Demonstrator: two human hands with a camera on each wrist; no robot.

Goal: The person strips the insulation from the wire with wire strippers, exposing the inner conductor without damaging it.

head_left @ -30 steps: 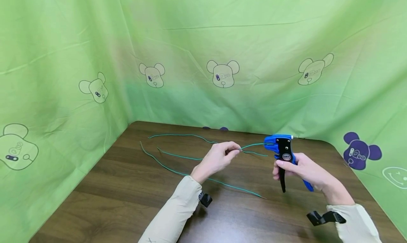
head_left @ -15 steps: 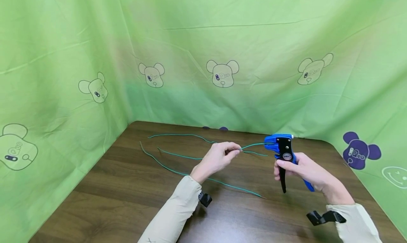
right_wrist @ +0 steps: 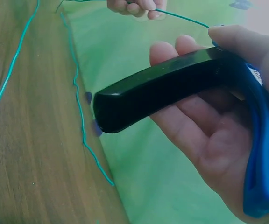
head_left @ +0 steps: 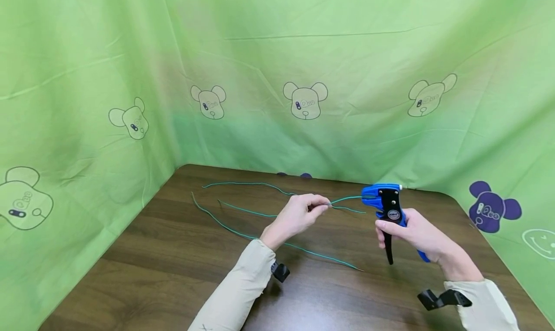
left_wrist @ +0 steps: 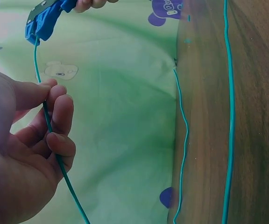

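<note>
My left hand (head_left: 296,215) pinches a thin green wire (head_left: 247,212) between thumb and fingertips, raised over the table. In the left wrist view the same wire (left_wrist: 69,184) runs across the curled fingers and up to the nose of a blue-and-black wire stripper (left_wrist: 45,23). My right hand (head_left: 416,234) grips this wire stripper (head_left: 383,198) by its handles, nose facing left, with the wire's end in its jaws. In the right wrist view the thumb lies over the black handle (right_wrist: 148,88), and the blue handle (right_wrist: 265,172) sits by the palm.
Two more green wires lie on the brown wooden table (head_left: 143,273): a near wire (head_left: 321,255) with a bare right tip, and a far wire (head_left: 243,183) along the back, partly hidden by the left hand. Green printed cloth (head_left: 260,143) hangs around the table's back and sides.
The wire stripper and the pinched wire have shifted very slightly right, and the stripper's handles look a little closer together. The left hand keeps its pinch; the two wires on the table stay put.
</note>
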